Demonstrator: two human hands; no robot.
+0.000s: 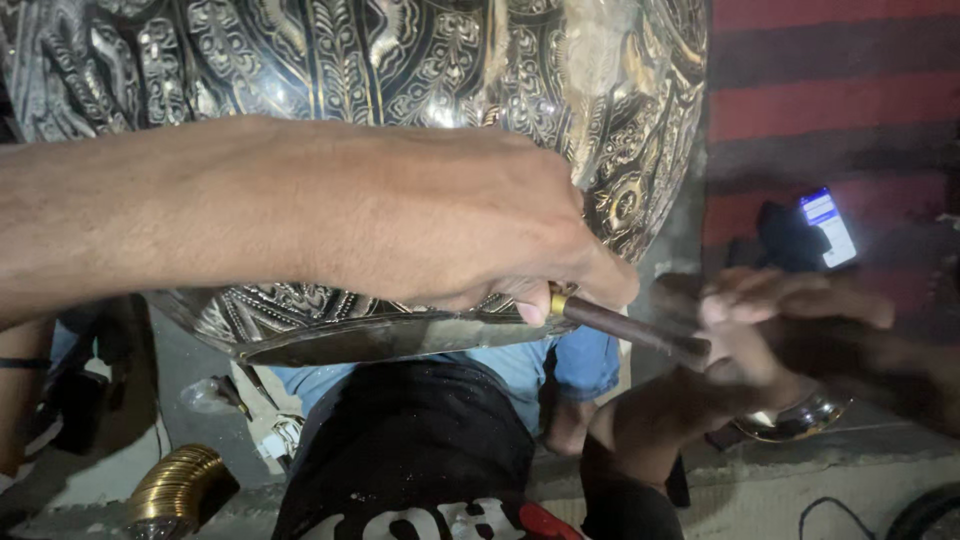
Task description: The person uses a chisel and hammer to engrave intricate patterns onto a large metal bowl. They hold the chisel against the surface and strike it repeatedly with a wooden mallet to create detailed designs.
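A large engraved metal plate (400, 60) with leaf and flower patterns fills the upper part of the view, its rim (380, 345) tilted toward me. My left hand (450, 220) reaches in from the left over the plate and grips a chisel (630, 330) with a brass collar and a dark shaft, right at the plate's lower rim. My right hand (750, 335), blurred by motion, is at the chisel's rear end. Its fingers are curled around a dark blurred tool (870, 355) that extends to the right.
A phone (828, 225) with a lit screen lies on a red and dark striped cloth (830, 110) at right. A shiny rounded metal piece (795, 420) sits below my right hand. A ribbed brass object (180, 490) lies at lower left. Cables (850, 515) run at lower right.
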